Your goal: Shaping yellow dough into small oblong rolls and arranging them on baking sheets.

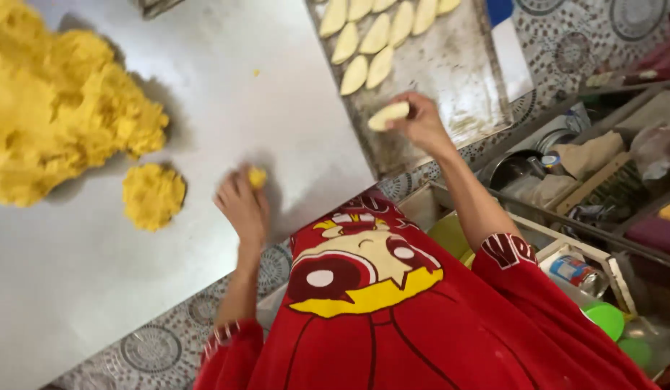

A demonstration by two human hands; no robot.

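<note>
From the head camera, looking down past a red printed shirt (pixel 393 318), the right hand (pixel 420 121) hangs over the near end of a metal baking tray (pixel 458 68). Its fingers are closed around a pale, oval shaped dough piece (pixel 388 115), pinched at one end and just above the tray's bare surface. The left hand (pixel 242 206) rests on a white work sheet (pixel 263 94), fingers curled on a small yellow dough lump (pixel 257 177) that shows at the fingertips.

Judging progress from how things lie: a cluster of shaped ovals (pixel 375 36) already sits at the far end of the tray, in slanted rows, while the near part of the tray is bare, so only a part of it looks filled. A big yellow dough mound (pixel 57 101) remains on the sheet, with a smaller flattened dough patch (pixel 153 195) just beside it, well apart from the left hand. That suggests much dough is left to shape. To the right, a cluttered shelf (pixel 588 188) holds bowls and containers, too jumbled to tell apart.
</note>
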